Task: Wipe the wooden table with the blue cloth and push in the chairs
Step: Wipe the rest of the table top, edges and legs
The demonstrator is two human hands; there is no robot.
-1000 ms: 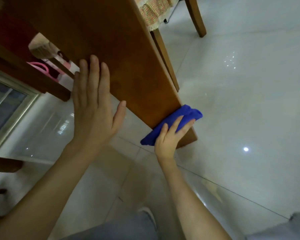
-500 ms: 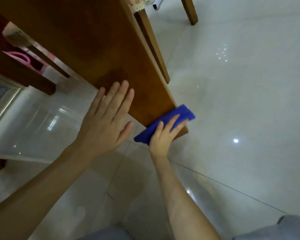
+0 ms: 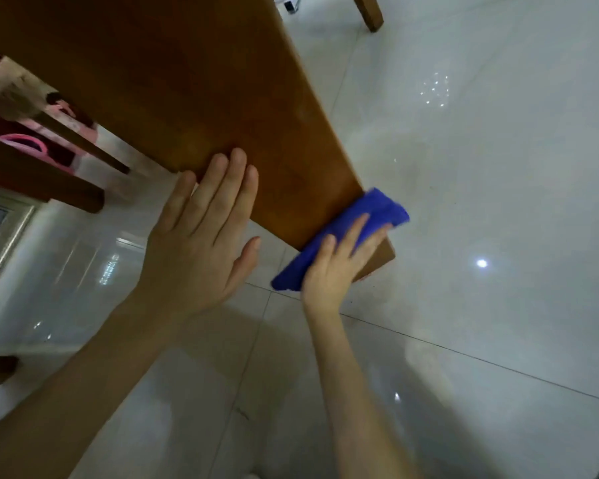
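**Cloth at the table's near right corner, both hands flat**

Off the left side of the wooden table there's a pink plastic thing, half hidden behind dark wooden rails. Can't tell what it is. Below those rails, a window frame sits low at the floor.

Your left hand is flat, with fingers straight and close together and the thumb out to the side. The fingertips lie on the table top just inside its near edge. Palm and wrist hang off the table, over the tile floor. It holds nothing.

The blue cloth is at the table's near right corner, bunched over the near edge. One end sticks out past the table's right side; the other hangs below the edge toward you.

Your right hand is on the cloth, near the left hand but not touching it. The fingers are spread and nearly straight, pressing the cloth onto the table's edge. It's a flat press with no pinch visible. The thumb is out of sight, so I can't tell if it's tucked under the cloth.

Past the table's far right side, one wooden leg stands on the tiles, well apart from the cloth. Can't tell what it belongs to.
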